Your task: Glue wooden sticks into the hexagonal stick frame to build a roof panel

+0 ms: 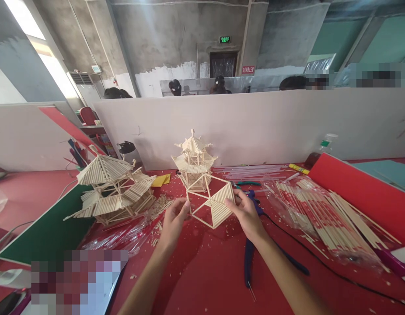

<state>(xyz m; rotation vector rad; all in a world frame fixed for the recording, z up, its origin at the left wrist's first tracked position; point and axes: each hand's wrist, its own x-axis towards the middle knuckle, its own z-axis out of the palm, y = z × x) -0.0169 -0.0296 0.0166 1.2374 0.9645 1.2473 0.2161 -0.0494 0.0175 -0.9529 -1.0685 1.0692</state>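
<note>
Between my hands is a six-sided stick frame [222,205], raised a little above the red table. Its right-hand panels are covered with rows of sticks, while the others are bare spokes. My left hand [175,217] pinches the frame's left edge between thumb and fingers. On the opposite side, my right hand [246,214] grips the covered panels, thumb on top. Just behind the frame stands a small tiered stick pavilion [193,159]. A larger stick pavilion [115,188] sits to the left, tilted in view.
Blue-handled pliers [249,262] and a blue glue gun [253,197] with a black cord lie by my right arm. Bagged sticks [314,214] cover the right side. Stick scraps [161,205] and plastic wrap lie left. A pale partition [271,127] bounds the table's back.
</note>
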